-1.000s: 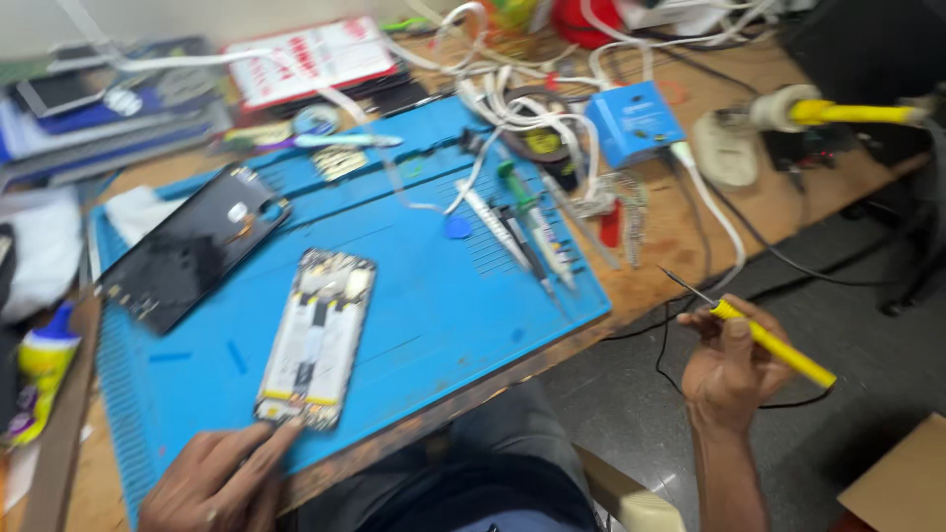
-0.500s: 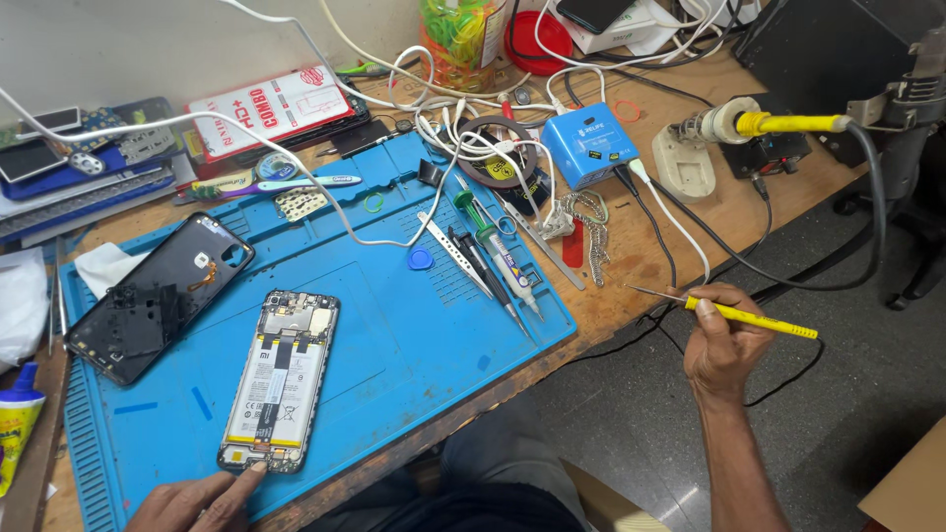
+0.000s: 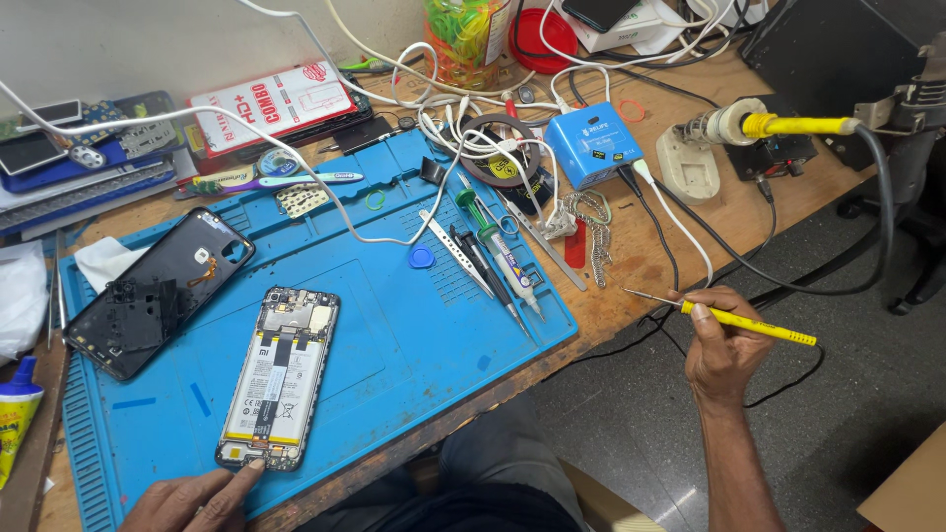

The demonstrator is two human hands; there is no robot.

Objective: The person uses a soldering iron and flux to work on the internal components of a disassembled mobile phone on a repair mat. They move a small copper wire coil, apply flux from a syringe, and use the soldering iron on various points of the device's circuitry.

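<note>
Blue mat [image 3: 414, 345]: left hand [image 3: 197, 500] fingertip touches opened phone [image 3: 278, 378] edge; right hand [image 3: 724, 345] fingers grip yellow screwdriver [image 3: 734, 320] off-bench.

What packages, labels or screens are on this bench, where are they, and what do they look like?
Flat card package: back of bench, rectangular, white and red.
Small box: right of the mat, blue, printed label on top.
Tube: left edge, yellow label, blue cap.
Opened phone: on the blue mat, white battery label, left hand touching it.

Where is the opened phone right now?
In the head view, the opened phone lies low on the blue mat's left side, beside the black back cover, left hand touching it.
</note>
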